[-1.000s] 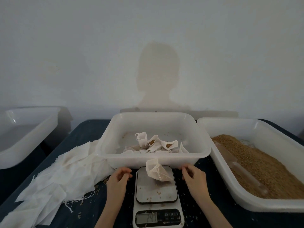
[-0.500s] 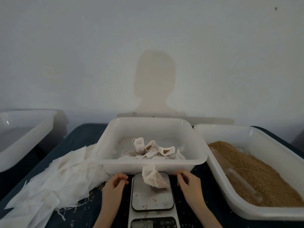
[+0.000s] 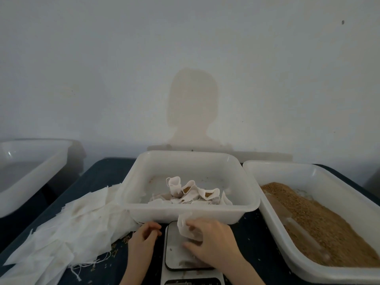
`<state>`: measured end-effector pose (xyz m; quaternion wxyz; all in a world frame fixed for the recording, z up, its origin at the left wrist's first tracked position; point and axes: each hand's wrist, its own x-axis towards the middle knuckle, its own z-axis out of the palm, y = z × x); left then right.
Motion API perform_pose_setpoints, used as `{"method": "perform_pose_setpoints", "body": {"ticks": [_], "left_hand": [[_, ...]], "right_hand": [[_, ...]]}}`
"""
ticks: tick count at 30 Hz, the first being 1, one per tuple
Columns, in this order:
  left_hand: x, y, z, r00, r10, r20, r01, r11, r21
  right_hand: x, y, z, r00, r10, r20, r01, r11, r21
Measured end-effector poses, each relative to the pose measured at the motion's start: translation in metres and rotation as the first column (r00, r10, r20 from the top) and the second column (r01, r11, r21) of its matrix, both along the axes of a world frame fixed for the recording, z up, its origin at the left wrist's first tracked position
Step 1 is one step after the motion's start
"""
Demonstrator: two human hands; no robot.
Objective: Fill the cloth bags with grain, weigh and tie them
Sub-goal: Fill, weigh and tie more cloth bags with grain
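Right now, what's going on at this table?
A person is bagging grain. The right hand grips a small cloth bag on the scale; the left hand rests beside it, holding nothing. Filled, open bags sit in the middle tub; loose grain fills the right tub.

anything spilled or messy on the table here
Yes. Loose grain is scattered on the dark tablecloth between the pile of empty cloth bags and the scale, with a few grains on the scale's platform. The bags lie in a loose heap, frayed strings trailing off its near edge.
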<state>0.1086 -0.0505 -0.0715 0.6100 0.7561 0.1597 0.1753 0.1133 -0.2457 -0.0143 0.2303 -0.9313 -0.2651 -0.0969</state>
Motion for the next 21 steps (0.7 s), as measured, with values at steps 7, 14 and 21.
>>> {"method": "perform_pose_setpoints", "body": {"ticks": [7,14,21], "left_hand": [[0.0,0.0,-0.001,1.0,-0.012,-0.01,0.012,1.0,0.014],[-0.001,0.0,0.001,1.0,-0.015,-0.011,0.015,1.0,0.014],[-0.002,-0.002,0.003,0.999,-0.029,-0.017,0.029,1.0,0.011]], "right_hand": [[0.002,0.008,0.007,0.985,-0.163,0.055,0.16,0.986,0.05],[0.007,0.015,0.007,0.968,-0.231,0.1,0.238,0.969,-0.065],[0.011,0.006,0.029,0.972,-0.231,-0.05,0.236,0.958,0.162]]}}
